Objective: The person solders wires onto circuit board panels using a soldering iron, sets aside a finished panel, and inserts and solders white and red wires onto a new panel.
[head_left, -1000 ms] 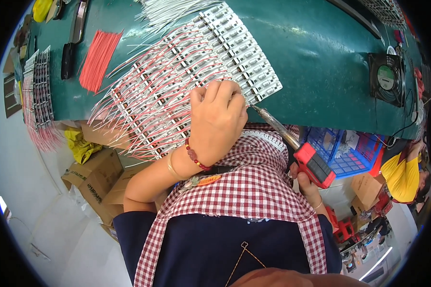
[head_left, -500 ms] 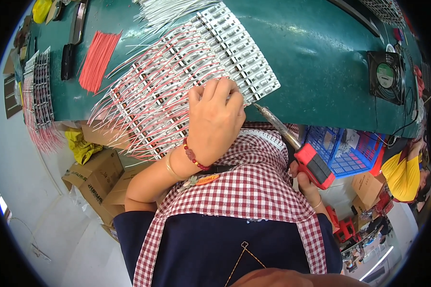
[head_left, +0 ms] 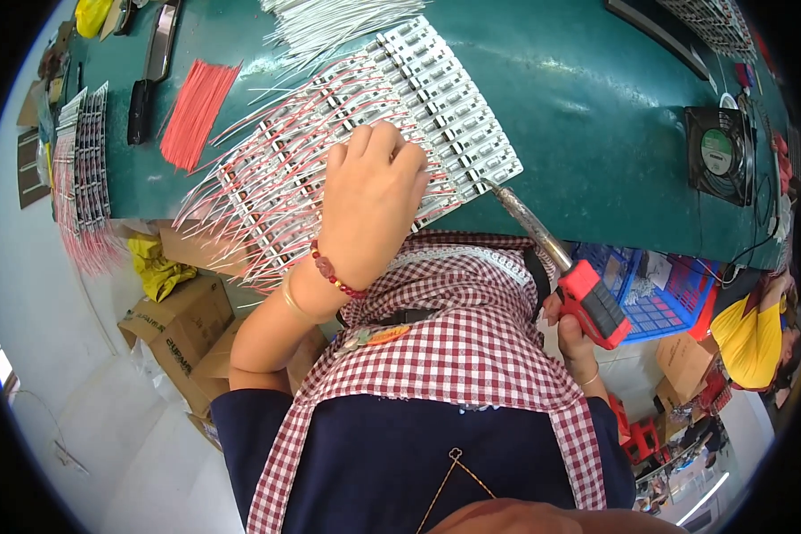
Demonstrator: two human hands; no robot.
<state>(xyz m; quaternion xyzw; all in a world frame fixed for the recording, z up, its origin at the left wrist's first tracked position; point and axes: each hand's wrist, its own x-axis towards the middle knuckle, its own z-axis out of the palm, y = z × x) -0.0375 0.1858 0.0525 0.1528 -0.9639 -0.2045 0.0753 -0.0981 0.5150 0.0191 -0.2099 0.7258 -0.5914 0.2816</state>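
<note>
My left hand [head_left: 371, 200] bends its fingers down over a large panel of small white parts [head_left: 458, 107] laid in rows. Thin red and white wires [head_left: 280, 169] stick out of many of these parts toward the left. The fingertips are hidden, so whatever they pinch does not show. In my right hand [head_left: 571, 340] is a soldering iron [head_left: 587, 303] with a red and black handle. Its metal tip reaches the near right edge of the panel, right of my left hand.
A bundle of red wires [head_left: 198, 116] and a heap of white wires [head_left: 329, 27] lie on the green table [head_left: 587, 116]. A black fan [head_left: 719, 153] stands at the right. Below the table edge are a blue basket [head_left: 663, 307] and cardboard boxes [head_left: 182, 325].
My left hand has moved left over the wires, away from the iron's tip. The tip now sits slightly farther right and up, over the panel's edge. The view has shifted a little.
</note>
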